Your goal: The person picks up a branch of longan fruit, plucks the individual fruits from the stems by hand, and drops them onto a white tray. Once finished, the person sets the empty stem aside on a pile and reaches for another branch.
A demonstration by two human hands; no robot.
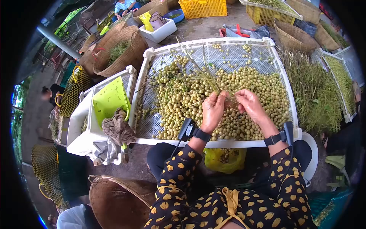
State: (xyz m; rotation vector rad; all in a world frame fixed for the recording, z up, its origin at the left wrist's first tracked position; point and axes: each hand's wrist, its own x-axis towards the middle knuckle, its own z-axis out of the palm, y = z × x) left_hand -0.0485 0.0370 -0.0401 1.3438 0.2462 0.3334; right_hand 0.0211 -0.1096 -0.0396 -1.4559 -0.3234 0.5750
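Observation:
Round yellow-green fruits (pixel 244 84) cover much of a white mesh tray (pixel 217 144). Over their middle, my left hand (pixel 213 110) is closed on a bunch of thin stems (pixel 207 76), whose long ends point up and away from me. Just to its right, my right hand (pixel 249 105) has its fingers pinched together close to the lower ends of the stems; what lies between its fingertips is too small to make out. The two hands are close together above the fruits. Darker leafy sprigs (pixel 162 78) lie among the fruits at the tray's left.
A pile of cut stems (pixel 310 91) stands right of the tray. At the left are a lime-green scoop (pixel 110 97), a crumpled cloth (pixel 117 128) and a wicker basket (pixel 114 57). An empty basket (pixel 118 198) stands lower left. Another person (pixel 124 7) sits at the far left.

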